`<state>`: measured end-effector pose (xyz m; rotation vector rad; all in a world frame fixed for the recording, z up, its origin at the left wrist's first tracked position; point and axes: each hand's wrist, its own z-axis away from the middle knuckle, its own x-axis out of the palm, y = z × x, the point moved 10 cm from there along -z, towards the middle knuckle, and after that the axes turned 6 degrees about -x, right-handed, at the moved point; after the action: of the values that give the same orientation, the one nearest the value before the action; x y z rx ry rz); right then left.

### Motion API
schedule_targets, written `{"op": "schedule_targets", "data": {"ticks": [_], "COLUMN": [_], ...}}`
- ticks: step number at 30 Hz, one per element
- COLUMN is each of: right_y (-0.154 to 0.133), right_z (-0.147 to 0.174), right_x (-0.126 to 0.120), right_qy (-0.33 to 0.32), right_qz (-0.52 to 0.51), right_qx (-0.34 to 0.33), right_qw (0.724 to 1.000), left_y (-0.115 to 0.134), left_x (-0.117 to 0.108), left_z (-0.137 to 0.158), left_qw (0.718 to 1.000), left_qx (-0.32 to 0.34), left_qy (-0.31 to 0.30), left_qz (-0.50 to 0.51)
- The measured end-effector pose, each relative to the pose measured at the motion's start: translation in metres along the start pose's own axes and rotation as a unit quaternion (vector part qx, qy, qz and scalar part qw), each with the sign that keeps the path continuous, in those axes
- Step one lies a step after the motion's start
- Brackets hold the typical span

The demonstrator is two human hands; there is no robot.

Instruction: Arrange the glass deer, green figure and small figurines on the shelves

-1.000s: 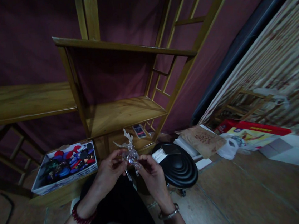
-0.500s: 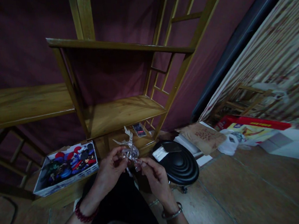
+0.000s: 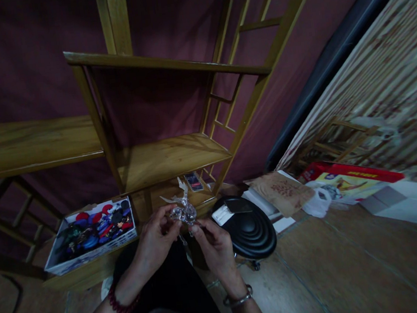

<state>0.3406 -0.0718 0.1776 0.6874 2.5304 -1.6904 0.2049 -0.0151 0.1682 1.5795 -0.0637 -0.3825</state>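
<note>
Between my two hands is a clear transparent figurine (image 3: 185,212) with a rounded body and pale branching parts like antlers rising from it. My left hand (image 3: 158,236) pinches its left side between thumb and fingers. On the lower right of the same figurine, the fingers of my right hand (image 3: 215,242) are closed, partly covering it. A thin clear part dangles beneath, over my dark trousers. To the left, a white patterned box (image 3: 88,257) holds several small figures in red, blue and black.
A wooden shelf unit (image 3: 171,155) stands ahead against a dark red wall. Right of my hands is a black round stool (image 3: 255,234) bearing a white object (image 3: 223,215). Farther right lie a brown paper bag (image 3: 280,192), a white plastic bag (image 3: 317,202) and a red-edged box (image 3: 350,180).
The figurine has turned slightly and shifted a little to the right. My right fingers have moved in closer under its body, and both hands keep their hold.
</note>
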Motion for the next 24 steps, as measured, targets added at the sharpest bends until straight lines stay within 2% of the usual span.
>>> {"op": "schedule_targets", "data": {"ticks": [5,16,24], "right_y": [-0.0032,-0.0055,-0.0108], "right_z": [-0.0005,-0.0014,-0.0007], "right_x": [-0.0051,0.0017,0.0023], "right_qy": [0.004,-0.034,-0.044], "right_qz": [0.018,-0.010,0.007], "right_qx": [0.001,-0.002,-0.012], "right_qw": [1.000,0.999,0.999], "left_y": [0.0049,0.0015,0.0025], "left_x": [0.0039,0.0052,0.0037], "left_z": [-0.0008,-0.0021,-0.0036], "left_qw": [1.000,1.000,0.999], "left_qx": [0.018,-0.003,0.011], "left_qy": [-0.009,-0.015,-0.006], "left_qz": [-0.006,0.017,0.032]}}
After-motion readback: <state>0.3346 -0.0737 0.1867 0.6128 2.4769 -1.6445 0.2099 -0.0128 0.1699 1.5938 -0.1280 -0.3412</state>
